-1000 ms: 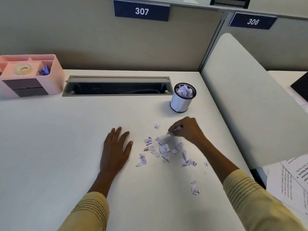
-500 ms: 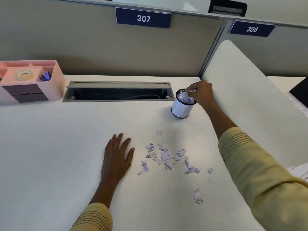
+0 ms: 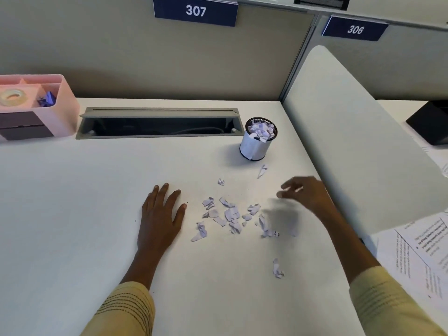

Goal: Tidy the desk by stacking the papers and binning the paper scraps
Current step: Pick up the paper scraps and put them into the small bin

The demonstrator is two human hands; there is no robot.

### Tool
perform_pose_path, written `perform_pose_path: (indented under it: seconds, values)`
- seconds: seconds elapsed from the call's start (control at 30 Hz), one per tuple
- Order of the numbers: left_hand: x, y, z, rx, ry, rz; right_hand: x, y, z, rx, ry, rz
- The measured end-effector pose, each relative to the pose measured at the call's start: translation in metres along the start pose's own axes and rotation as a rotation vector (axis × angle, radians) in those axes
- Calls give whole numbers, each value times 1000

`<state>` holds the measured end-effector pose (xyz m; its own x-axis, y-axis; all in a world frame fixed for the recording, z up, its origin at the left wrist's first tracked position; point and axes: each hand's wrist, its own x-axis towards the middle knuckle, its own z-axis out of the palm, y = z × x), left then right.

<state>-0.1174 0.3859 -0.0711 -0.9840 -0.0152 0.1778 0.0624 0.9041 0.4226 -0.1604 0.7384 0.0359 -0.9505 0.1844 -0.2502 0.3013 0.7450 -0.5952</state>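
One mesh bin (image 3: 257, 144), one pink organizer (image 3: 65, 110), two hands, roughly twenty paper scraps (image 3: 231, 214)

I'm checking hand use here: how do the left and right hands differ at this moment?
The left hand lies flat, palm down on the desk, fingers spread; the right hand hovers above it, fingers loosely curled. The left is sharp, the right motion-blurred. Both are empty and flank the paper scraps.

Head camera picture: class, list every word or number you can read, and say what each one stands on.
"307": blue sign on the partition behind the desk.
"306": blue sign on the next partition.
Printed sheets at right: text too blurred to read.
Paper scraps: marks too small to read.
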Motion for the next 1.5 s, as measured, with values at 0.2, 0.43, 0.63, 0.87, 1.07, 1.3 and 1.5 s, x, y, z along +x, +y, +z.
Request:
perform_pose_path:
  seconds: [0.2,0.43,0.63,0.87,1.07,1.3,1.5]
  values:
    - [0,1,-1,7,-4,1,-60,28,46,-80,-48,67]
    - [-1,1,-2,2,2,-6,-122,24,56,-86,-152,17]
    - [-1,1,-2,5,-5,-11,-106,12,70,-10,-211,80]
    - [-1,1,-2,0,-14,-15,-47,-33,92,190,-111,-28]
    - [-1,2,-2,1,-17,-15,-33,-44,116,148,73,-167]
    - [-1,1,-2,5,-14,-10,-45,-34,151,-345,-20,-555]
    - [-1,1,-3,0,-10,1,-48,-31,122,-594,-140,-823]
